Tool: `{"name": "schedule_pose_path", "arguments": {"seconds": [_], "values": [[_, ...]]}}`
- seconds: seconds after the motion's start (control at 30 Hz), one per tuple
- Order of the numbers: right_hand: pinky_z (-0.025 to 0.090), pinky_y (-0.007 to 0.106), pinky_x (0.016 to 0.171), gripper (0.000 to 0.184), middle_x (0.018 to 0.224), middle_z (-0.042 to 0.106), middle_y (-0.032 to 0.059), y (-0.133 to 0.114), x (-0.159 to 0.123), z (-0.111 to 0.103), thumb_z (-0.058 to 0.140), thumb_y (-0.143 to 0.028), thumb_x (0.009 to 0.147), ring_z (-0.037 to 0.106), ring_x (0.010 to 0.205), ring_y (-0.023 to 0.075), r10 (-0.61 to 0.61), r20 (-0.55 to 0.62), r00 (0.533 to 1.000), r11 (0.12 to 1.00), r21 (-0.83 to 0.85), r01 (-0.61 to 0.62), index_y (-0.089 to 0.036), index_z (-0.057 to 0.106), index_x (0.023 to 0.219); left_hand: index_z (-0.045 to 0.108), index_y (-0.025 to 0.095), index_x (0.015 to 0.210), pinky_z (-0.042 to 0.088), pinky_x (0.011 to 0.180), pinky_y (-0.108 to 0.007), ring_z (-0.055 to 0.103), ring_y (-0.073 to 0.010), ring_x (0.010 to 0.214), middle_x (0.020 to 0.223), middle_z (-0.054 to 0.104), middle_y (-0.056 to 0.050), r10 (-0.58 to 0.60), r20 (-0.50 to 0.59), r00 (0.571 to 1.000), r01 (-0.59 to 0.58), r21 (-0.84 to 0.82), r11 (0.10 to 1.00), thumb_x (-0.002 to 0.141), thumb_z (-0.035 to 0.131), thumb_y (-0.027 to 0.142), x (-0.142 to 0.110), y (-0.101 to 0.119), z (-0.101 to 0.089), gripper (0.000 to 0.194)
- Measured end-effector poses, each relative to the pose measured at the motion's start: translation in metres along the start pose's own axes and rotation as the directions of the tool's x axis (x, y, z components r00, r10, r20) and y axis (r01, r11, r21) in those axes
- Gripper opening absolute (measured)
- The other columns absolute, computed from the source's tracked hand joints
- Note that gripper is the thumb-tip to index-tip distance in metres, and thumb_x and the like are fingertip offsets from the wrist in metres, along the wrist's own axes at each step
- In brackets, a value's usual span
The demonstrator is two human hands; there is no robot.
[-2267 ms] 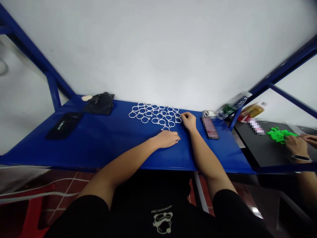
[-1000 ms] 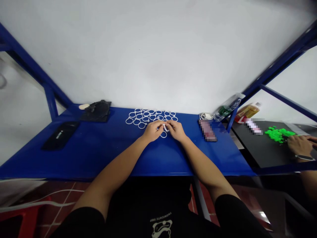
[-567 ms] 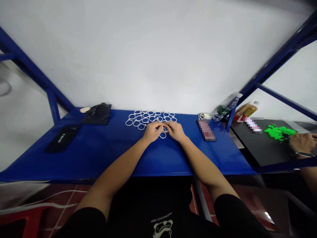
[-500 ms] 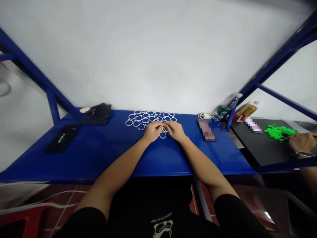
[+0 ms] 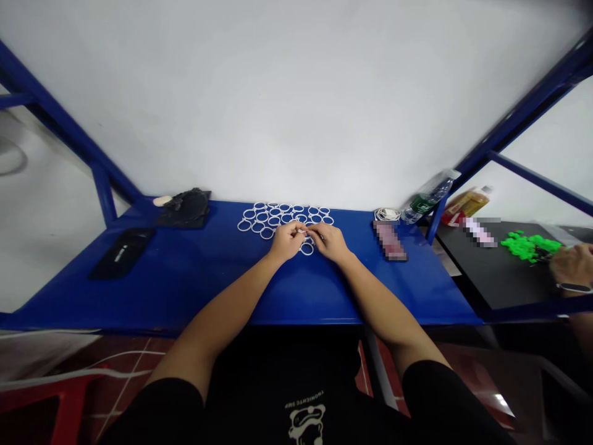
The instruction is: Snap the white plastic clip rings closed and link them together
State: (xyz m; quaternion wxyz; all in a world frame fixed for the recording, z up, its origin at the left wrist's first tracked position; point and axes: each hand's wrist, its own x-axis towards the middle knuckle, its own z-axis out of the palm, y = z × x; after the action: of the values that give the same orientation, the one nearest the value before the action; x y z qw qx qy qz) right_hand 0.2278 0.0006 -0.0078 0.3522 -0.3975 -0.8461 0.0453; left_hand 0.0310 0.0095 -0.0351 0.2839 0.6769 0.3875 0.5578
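Note:
Several white rings (image 5: 244,231), joined at small connectors, lie in a flat sheet on the blue table (image 5: 222,284). At the front of this sheet, my left hand (image 5: 287,241) is closed in a pinch, a bit of white ring showing at its fingertips. My right hand (image 5: 330,241) pinches at the same spot, its fingertips almost touching the left ones. Just below my fingers sits the nearest ring (image 5: 306,254). Both hands cover part of the sheet, and the exact join between them is too small to make out.
A black pouch (image 5: 124,253) and a dark crumpled bag (image 5: 188,207) are on the left. To the right are a phone (image 5: 390,240), a coiled white cable (image 5: 386,214) and a plastic bottle (image 5: 428,199). Another person's hand (image 5: 572,267) is beside green pieces (image 5: 528,245) on a black table.
My hands stay pinched at the same part of the rings, with the fingertips slightly shifted and more white showing between them. The whole view has moved slightly.

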Motion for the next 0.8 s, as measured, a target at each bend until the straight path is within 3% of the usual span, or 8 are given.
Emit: {"name": "schedule_pose_path", "arguments": {"seconds": [0.13, 0.33, 0.5, 0.57, 0.7, 0.8], "values": [[0.059, 0.037, 0.092, 0.039, 0.105, 0.081, 0.0104, 0.001, 0.0, -0.001, 0.045, -0.046, 0.114, 0.075, 0.096, 0.024, 0.032, -0.003, 0.999, 0.999, 0.027, -0.031, -0.025, 0.078, 0.118, 0.08, 0.019, 0.097, 0.056, 0.065, -0.026, 0.07, -0.0147, 0.067, 0.084, 0.08, -0.002, 0.021, 0.005, 1.0, -0.021, 0.036, 0.999, 0.088, 0.056, 0.008, 0.0, 0.004, 0.001, 0.028], [0.059, 0.04, 0.095, 0.04, 0.11, 0.081, 0.0111, 0.024, 0.0, -0.006, 0.047, -0.049, 0.112, 0.074, 0.1, 0.0259, 0.168, -0.134, 0.977, 0.986, 0.043, -0.164, -0.024, 0.078, 0.116, 0.078, 0.02, 0.124, 0.063, 0.087, -0.033, 0.075, -0.0169, 0.094, 0.131, 0.076, -0.01, 0.133, 0.049, 0.99, -0.141, 0.218, 0.966, 0.092, 0.059, 0.006, 0.005, 0.011, -0.007, 0.04], [0.058, 0.043, 0.094, 0.035, 0.105, 0.08, 0.0116, 0.061, -0.002, -0.011, 0.053, -0.043, 0.106, 0.072, 0.098, 0.0276, 0.315, -0.1, 0.944, 0.949, 0.024, -0.314, -0.021, 0.079, 0.105, 0.081, 0.02, 0.114, 0.056, 0.111, -0.048, 0.072, -0.0261, 0.118, 0.122, 0.078, -0.01, 0.169, 0.043, 0.985, -0.172, 0.402, 0.899, 0.099, 0.063, 0.017, 0.018, -0.003, -0.027, 0.023], [0.056, 0.046, 0.102, 0.033, 0.107, 0.08, 0.0131, 0.072, -0.003, -0.012, 0.056, -0.041, 0.103, 0.071, 0.104, 0.0292, 0.355, -0.059, 0.933, 0.934, -0.02, -0.356, -0.019, 0.081, 0.103, 0.081, 0.02, 0.116, 0.051, 0.117, -0.053, 0.069, -0.0304, 0.125, 0.128, 0.077, -0.013, 0.143, 0.028, 0.989, -0.139, 0.485, 0.863, 0.101, 0.066, 0.025, 0.025, -0.01, -0.036, 0.022], [0.05, 0.052, 0.115, 0.043, 0.13, 0.077, 0.0164, 0.082, -0.004, -0.011, 0.059, -0.047, 0.102, 0.067, 0.124, 0.0331, 0.407, -0.053, 0.912, 0.909, -0.082, -0.41, -0.017, 0.079, 0.125, 0.078, 0.024, 0.133, 0.034, 0.128, -0.065, 0.049, -0.0414, 0.152, 0.157, 0.063, -0.015, -0.008, 0.015, 1.0, -0.004, 0.654, 0.757, 0.103, 0.068, 0.047, 0.045, -0.022, -0.061, 0.039], [0.044, 0.056, 0.123, 0.058, 0.149, 0.068, 0.0184, 0.083, 0.004, -0.006, 0.058, -0.058, 0.104, 0.059, 0.141, 0.0367, 0.403, -0.042, 0.914, 0.904, -0.138, -0.405, -0.018, 0.072, 0.143, 0.069, 0.023, 0.149, 0.022, 0.133, -0.067, 0.032, -0.0434, 0.164, 0.174, 0.045, -0.015, -0.148, 0.168, 0.975, -0.028, 0.746, 0.665, 0.104, 0.062, 0.06, 0.063, -0.033, -0.081, 0.058]]}}
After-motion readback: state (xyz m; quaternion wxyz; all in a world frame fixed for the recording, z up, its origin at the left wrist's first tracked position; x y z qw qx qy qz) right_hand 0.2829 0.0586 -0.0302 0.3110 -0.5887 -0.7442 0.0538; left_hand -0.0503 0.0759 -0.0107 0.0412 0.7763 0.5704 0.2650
